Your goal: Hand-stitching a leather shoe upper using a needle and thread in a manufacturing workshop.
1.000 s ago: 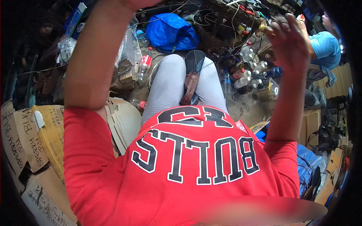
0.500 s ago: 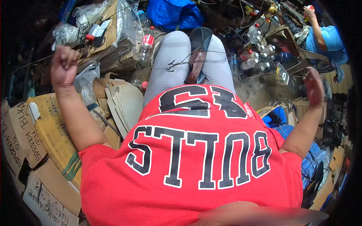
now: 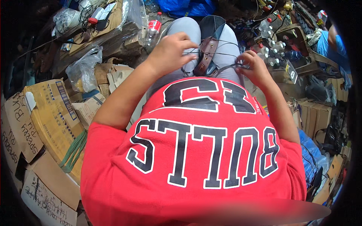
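A brown and black leather shoe (image 3: 206,54) with a row of metal eyelets is wedged between my knees, its dark opening toward the far side. Thin dark thread (image 3: 226,54) stretches across it from the left side to the right. My left hand (image 3: 171,52) is left of the shoe, thumb and fingers apart near the thread; I see no firm grip on it. To the right of the shoe, my right hand (image 3: 254,68) pinches a dark cord (image 3: 228,67) that runs back to the shoe's near end. The fingertips partly hide the cord.
Cardboard boxes (image 3: 52,113) stand at my left, a green strap (image 3: 73,152) over one. A plastic bottle (image 3: 153,30) stands beyond my left knee; several small bottles (image 3: 277,47) are grouped at the right. Farther right is another person in blue (image 3: 335,49).
Both hands have come inward from wide apart to either side of the shoe. The fingers of my right hand are now closed on the cord. The view has shifted slightly.
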